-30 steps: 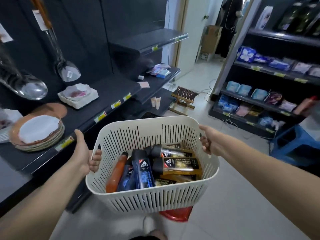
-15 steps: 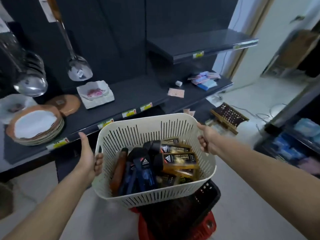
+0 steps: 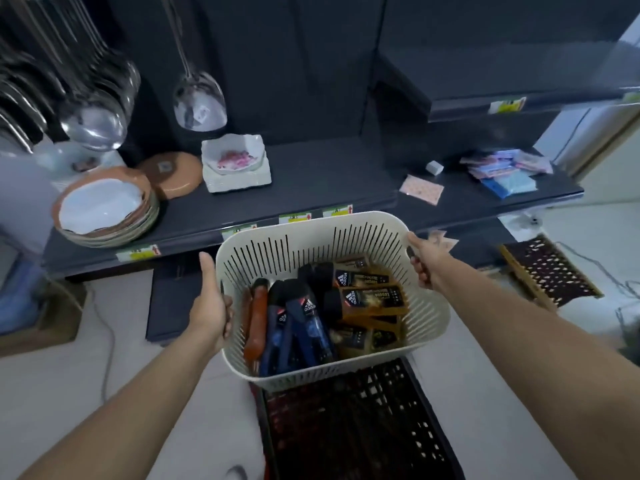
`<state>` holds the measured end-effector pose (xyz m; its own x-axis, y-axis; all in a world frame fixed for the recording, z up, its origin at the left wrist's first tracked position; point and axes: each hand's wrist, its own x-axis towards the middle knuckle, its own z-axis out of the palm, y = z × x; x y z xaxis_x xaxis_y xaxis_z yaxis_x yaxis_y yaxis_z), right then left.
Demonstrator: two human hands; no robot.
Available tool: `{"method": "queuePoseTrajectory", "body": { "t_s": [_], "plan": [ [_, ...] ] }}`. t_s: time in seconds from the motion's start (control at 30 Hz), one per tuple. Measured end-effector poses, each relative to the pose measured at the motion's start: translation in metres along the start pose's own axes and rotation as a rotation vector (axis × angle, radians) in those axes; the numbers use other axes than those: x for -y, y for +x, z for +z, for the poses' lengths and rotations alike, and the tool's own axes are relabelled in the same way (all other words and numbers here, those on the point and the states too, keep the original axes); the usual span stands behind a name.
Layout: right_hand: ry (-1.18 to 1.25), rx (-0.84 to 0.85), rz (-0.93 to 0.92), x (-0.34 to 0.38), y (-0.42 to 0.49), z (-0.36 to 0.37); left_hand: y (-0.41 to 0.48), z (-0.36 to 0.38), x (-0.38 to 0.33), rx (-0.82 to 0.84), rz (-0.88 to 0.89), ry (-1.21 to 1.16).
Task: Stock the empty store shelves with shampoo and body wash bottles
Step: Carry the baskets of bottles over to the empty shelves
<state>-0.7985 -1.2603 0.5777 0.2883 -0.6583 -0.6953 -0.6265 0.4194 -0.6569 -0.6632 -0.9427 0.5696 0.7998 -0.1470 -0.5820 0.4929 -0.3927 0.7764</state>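
- Dark store shelf point(image 3: 332, 181) spans the view; its middle stretch is bare, with stacked plates point(image 3: 104, 209) at the left end and small packets point(image 3: 502, 171) on the right
- White slotted basket point(image 3: 311, 244) hangs just before the shelf edge, above a black crate point(image 3: 353, 427); left hand point(image 3: 209, 306) and right hand point(image 3: 424, 261) each clamp a side rim; this looks like the carry-in step; next, set it down and free a hand
- Bottles lie inside: gold ones point(image 3: 370, 299) and blue ones point(image 3: 304, 327) read "adidas"; one orange bottle point(image 3: 258, 317); shelf price tags point(image 3: 299, 217) unreadable
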Motion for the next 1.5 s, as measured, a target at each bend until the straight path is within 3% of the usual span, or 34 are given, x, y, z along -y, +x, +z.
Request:
{"method": "queuePoseTrajectory", "body": {
  "t_s": [0.27,0.47,0.5,0.6,0.67,0.8,0.9,0.97,1.17,1.33,1.5],
  "plan": [
    [0.043,-0.042,-0.023,0.002,0.019,0.005,0.031,0.009,0.006,-0.066,-0.061,-0.044],
    [0.014,-0.217,-0.097,-0.002,0.021,0.012,0.050,0.007,0.013,-0.081,-0.102,0.012],
    [-0.075,-0.277,-0.133,-0.005,0.018,0.014,0.050,0.006,0.012,-0.083,-0.107,0.007],
    [-0.769,-0.614,-0.307,-0.026,0.006,0.035,0.039,0.005,0.004,-0.024,-0.113,-0.038],
    [-0.877,-0.696,-0.372,-0.038,-0.016,0.060,0.037,0.002,0.004,0.045,-0.105,-0.048],
    [-1.029,-0.465,-0.423,-0.040,-0.069,0.110,0.033,-0.021,0.005,0.171,0.041,0.032],
    [-1.099,-0.361,-0.548,-0.039,-0.113,0.138,0.027,-0.060,0.009,0.175,0.311,0.272],
    [-1.146,-0.301,-0.605,-0.041,-0.142,0.153,0.021,-0.093,0.016,0.207,0.389,0.451],
    [-1.202,-0.131,-0.818,-0.062,-0.224,0.204,-0.027,-0.213,0.050,0.083,0.388,0.978],
    [-1.290,0.049,-0.976,-0.076,-0.296,0.271,-0.081,-0.327,0.083,-0.087,0.295,1.137],
    [-1.410,0.100,-1.188,-0.064,-0.365,0.362,-0.108,-0.445,0.094,-0.355,0.241,1.210]
  ]
}}
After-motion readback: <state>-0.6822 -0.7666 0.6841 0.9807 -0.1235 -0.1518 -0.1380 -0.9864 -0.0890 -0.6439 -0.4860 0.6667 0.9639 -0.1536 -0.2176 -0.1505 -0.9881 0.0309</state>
